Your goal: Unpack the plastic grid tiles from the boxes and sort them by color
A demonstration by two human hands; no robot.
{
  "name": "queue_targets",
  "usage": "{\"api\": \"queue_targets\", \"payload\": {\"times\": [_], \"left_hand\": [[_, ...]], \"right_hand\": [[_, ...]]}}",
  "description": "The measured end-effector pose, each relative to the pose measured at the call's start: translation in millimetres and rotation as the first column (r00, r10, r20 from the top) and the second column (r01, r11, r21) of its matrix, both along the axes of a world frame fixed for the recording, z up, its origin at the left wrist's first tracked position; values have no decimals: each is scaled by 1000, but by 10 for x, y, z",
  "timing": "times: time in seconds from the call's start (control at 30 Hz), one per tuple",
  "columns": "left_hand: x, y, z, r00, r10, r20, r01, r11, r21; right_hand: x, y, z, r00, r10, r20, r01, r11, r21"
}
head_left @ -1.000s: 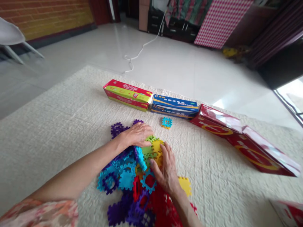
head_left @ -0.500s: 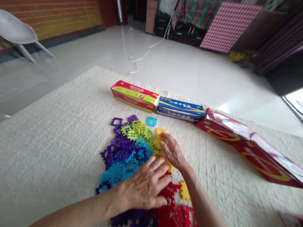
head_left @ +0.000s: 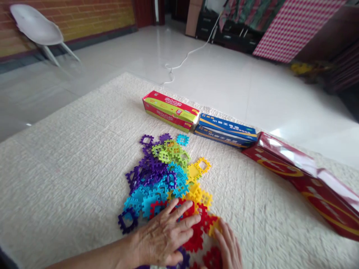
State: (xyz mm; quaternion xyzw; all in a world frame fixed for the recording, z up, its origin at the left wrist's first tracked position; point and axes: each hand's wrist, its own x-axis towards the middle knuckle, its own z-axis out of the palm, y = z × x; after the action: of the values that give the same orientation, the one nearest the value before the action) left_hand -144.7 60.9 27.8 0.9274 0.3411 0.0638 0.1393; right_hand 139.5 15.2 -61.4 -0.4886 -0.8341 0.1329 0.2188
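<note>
A pile of interlocking plastic squares with notched edges lies on the carpet in front of me. Purple squares [head_left: 148, 168] and light blue squares [head_left: 154, 196] are on its left, green squares [head_left: 164, 156] at the top, yellow squares [head_left: 194, 172] along the right. Red squares [head_left: 196, 239] fill the near part. My left hand [head_left: 168, 233] rests on the red squares with fingers spread. Close to the pile's near right edge, my right hand [head_left: 230, 244] has its fingers extended and touches a yellow square [head_left: 214, 225]. Its palm side is hidden.
A red-and-green box [head_left: 170, 111], a blue box [head_left: 226, 130] and two dark red boxes [head_left: 283, 157] stand in a line beyond the pile on the cream carpet [head_left: 84, 157]. Farther off are a white chair [head_left: 37, 26] and a white cable [head_left: 190, 52] on the tiles.
My right hand has moved from the yellow squares toward me, down to the near right edge. My left hand has shifted slightly nearer, and more red and yellow squares now show. The view has turned slightly left.
</note>
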Motion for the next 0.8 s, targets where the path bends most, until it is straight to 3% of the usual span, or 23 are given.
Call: {"api": "queue_targets", "payload": {"times": [0.13,0.23,0.4,0.53,0.67,0.73,0.8], "left_hand": [[-245,80,-7,1000,23,15,-23,999,28],[-462,143,-23,997,63,45,-66,995,79],[-930,247,-59,962,255,100,-268,951,153],[-1337,318,-93,890,435,137,-454,872,180],[-1725,419,-207,767,545,339,-625,754,201],[-1921,501,-291,671,599,436,-715,678,169],[-2104,598,-377,569,666,483,-794,598,111]], "right_hand": [[-581,202,94,998,58,-35,-57,998,33],[-932,365,229,996,59,-63,-60,998,-11],[-1340,573,304,990,88,-107,-99,989,-110],[-1725,723,352,976,131,-174,-155,979,-130],[-2057,850,519,925,288,-249,-321,942,-102],[-2068,972,621,898,335,-284,-369,926,-74],[-1941,1180,685,898,260,-355,-288,957,-25]]}}
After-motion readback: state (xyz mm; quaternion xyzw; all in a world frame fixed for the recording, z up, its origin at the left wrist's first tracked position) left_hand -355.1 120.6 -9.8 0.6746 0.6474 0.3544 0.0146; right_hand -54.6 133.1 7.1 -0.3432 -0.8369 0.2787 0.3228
